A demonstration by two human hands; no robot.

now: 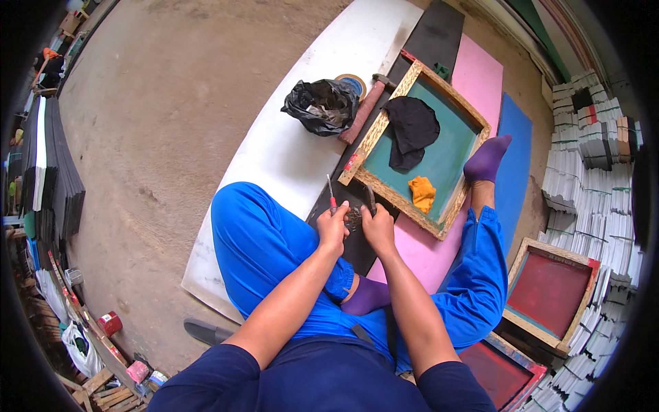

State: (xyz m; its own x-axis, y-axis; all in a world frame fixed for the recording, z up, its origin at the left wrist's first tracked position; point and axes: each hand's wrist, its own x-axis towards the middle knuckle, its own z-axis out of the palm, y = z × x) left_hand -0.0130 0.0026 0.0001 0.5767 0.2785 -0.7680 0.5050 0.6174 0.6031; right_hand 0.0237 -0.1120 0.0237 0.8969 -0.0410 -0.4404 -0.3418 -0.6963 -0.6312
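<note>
I sit on the floor in blue trousers and purple socks. My left hand [333,229] grips a thin tool with a red handle [331,197], its blade pointing up. My right hand [377,226] holds a dark-handled tool [371,200] close beside it. Between the two hands sits a small dark object [353,218]; what it is cannot be told. Just beyond my hands lies a wooden-framed screen with green mesh [449,154], carrying a black cloth [410,130] and an orange cloth [422,193].
A black plastic bag [321,104], a tape roll [353,82] and a hammer [367,106] lie on a white board [288,161]. Pink [477,75] and blue [515,158] sheets lie to the right. Red-mesh framed screens [549,292] and stacked sheets [590,158] stand at right, dark panels [58,178] at left.
</note>
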